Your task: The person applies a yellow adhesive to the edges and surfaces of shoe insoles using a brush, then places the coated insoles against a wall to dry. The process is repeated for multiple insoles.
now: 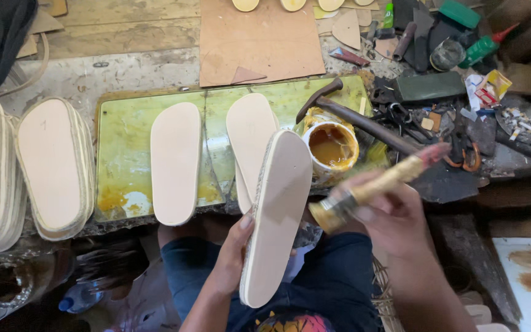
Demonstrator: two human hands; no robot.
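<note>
Left hand (236, 246) closed around the edge of a pale shoe sole (276, 216), thumb on its face, sole held tilted above the lap. Right hand (394, 218) wrapped tight on a glue brush (373, 184), bristle end just right of the held sole, red-tipped handle pointing up and away.

Directly behind the brush, an open glue can (332, 146) with amber glue inside. Taking that can as landmark: just behind and right of it, a hammer (357, 120) lying with head near the can's far rim; touching the can's left side, the held sole's toe; further left, two loose soles (176, 163) flat on a glue-stained green board (121, 166); well left, a stack of soles (53, 169) with stitched edges; far right, a cluttered heap of tools and scraps (462, 117); beyond, a cardboard sheet (259, 40).
</note>
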